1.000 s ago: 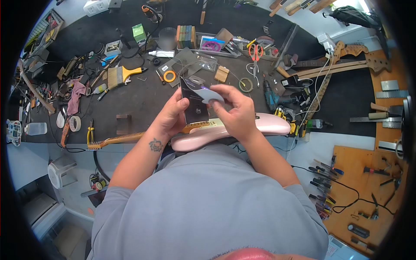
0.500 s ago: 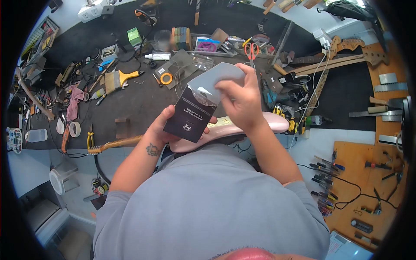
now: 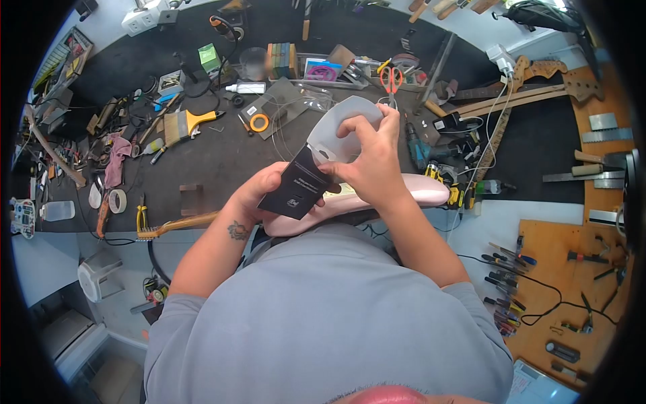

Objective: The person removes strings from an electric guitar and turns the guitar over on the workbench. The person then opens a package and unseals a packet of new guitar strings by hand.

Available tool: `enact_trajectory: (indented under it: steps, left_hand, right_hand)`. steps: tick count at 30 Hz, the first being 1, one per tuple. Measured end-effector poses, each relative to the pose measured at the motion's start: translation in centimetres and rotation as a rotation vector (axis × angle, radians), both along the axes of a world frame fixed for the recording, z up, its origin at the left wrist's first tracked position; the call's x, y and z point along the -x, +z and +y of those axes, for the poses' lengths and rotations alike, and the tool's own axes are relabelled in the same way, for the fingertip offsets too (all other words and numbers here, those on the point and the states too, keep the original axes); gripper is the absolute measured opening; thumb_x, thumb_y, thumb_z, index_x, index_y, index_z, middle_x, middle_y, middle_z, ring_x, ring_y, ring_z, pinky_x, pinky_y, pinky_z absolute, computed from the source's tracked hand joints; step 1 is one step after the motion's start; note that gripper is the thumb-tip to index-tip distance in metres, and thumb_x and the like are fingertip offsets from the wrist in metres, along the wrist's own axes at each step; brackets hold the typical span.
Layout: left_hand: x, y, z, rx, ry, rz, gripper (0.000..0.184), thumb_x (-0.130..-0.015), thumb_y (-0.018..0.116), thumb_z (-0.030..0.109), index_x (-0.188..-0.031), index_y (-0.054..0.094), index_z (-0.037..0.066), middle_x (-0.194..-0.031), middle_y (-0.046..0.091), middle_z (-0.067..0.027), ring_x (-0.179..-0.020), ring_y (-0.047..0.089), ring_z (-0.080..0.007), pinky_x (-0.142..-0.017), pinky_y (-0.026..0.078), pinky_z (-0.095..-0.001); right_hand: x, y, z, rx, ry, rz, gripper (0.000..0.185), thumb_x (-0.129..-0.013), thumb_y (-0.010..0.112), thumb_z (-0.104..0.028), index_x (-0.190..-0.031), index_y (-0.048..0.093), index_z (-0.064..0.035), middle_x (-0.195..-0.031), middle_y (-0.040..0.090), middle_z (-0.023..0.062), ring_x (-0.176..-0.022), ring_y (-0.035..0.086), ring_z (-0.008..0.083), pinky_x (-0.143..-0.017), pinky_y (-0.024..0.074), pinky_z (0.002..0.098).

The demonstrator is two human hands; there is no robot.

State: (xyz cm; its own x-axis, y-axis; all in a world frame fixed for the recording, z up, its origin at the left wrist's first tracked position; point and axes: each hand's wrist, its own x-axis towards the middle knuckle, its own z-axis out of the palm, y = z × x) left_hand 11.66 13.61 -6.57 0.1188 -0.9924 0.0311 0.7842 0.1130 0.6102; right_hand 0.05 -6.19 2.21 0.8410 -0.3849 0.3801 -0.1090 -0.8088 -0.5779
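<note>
My left hand (image 3: 259, 192) is closed around a black cardboard packet (image 3: 296, 192) with white print, held tilted above the guitar. The packet's grey flap (image 3: 340, 121) stands open and bent. My right hand (image 3: 370, 155) is at the opened end: its thumb reaches to the mouth of the packet, the index finger is curled, and the other fingers hold the flap's right edge. Whether the thumb pinches anything inside cannot be made out. Below both hands lies a pale pink electric guitar (image 3: 410, 190), its neck (image 3: 185, 222) pointing left.
On the dark workbench (image 3: 222, 151) are a wide brush (image 3: 178, 126), orange tape (image 3: 259, 122), pliers (image 3: 141, 214) and a wooden block (image 3: 191, 199). Orange-handled scissors (image 3: 391, 81) stand farther back. A yellow-black drill (image 3: 447, 185) lies right of the guitar; guitar necks (image 3: 511, 91) lie beyond.
My right thumb has moved down to the packet's mouth. The flap is bent more, and the packet has tipped and shifted slightly.
</note>
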Motion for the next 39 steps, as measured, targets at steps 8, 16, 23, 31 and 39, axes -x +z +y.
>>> enact_trajectory:
  steps: [8,16,23,31,39]
  left_hand:
    - [-0.4,1.5,-1.1,-0.160,0.138,0.259,0.086,-0.095,0.062,0.068,-0.147,0.054,0.000,-0.128,0.069,-0.0310,-0.099,0.077,-0.0352,-0.082,0.066,-0.0429]
    - [0.7,1.8,-2.1,-0.268,0.218,0.338,0.070,-0.102,0.056,0.065,-0.145,0.059,0.010,-0.132,0.069,-0.0159,-0.118,0.071,-0.0307,-0.093,0.063,-0.0505]
    - [2.1,3.8,-2.6,-0.318,0.302,0.259,0.065,-0.104,0.054,0.066,-0.145,0.057,0.015,-0.137,0.066,-0.0120,-0.125,0.066,-0.0285,-0.101,0.058,-0.0514]
    - [2.2,2.9,-2.3,-0.329,0.304,0.266,0.068,-0.106,0.048,0.071,-0.144,0.057,0.014,-0.134,0.066,-0.0101,-0.124,0.066,-0.0269,-0.104,0.057,-0.0517]
    - [1.3,2.4,-3.0,-0.128,0.432,0.482,0.076,-0.108,0.042,0.069,-0.150,0.050,0.007,-0.140,0.061,-0.0252,-0.129,0.063,-0.0384,-0.111,0.053,-0.0516]
  right_hand:
    - [1.5,1.7,-0.9,-0.434,0.066,0.136,0.030,-0.096,0.073,0.001,-0.124,0.063,-0.0061,-0.103,0.076,0.0109,-0.093,0.068,0.0120,-0.087,0.0529,0.0288]
    - [1.7,0.2,1.4,-0.625,0.245,0.157,0.046,-0.095,0.068,0.004,-0.137,0.053,-0.0063,-0.102,0.079,0.0142,-0.093,0.079,0.0245,-0.083,0.0593,0.0359]
    - [2.1,-0.2,2.6,-0.399,0.207,0.163,0.045,-0.091,0.071,0.004,-0.132,0.058,-0.0057,-0.104,0.080,0.0167,-0.095,0.078,0.0324,-0.083,0.0610,0.0384]
    - [2.1,-0.7,3.1,-0.353,0.199,0.117,0.046,-0.088,0.076,0.001,-0.130,0.059,-0.0045,-0.105,0.080,0.0156,-0.099,0.077,0.0334,-0.085,0.0593,0.0402]
    - [3.0,-2.3,5.4,0.173,0.396,0.165,0.071,-0.095,0.076,-0.034,-0.152,0.052,0.0012,-0.154,0.057,0.0238,-0.144,0.050,0.0464,-0.115,0.0413,0.0612]
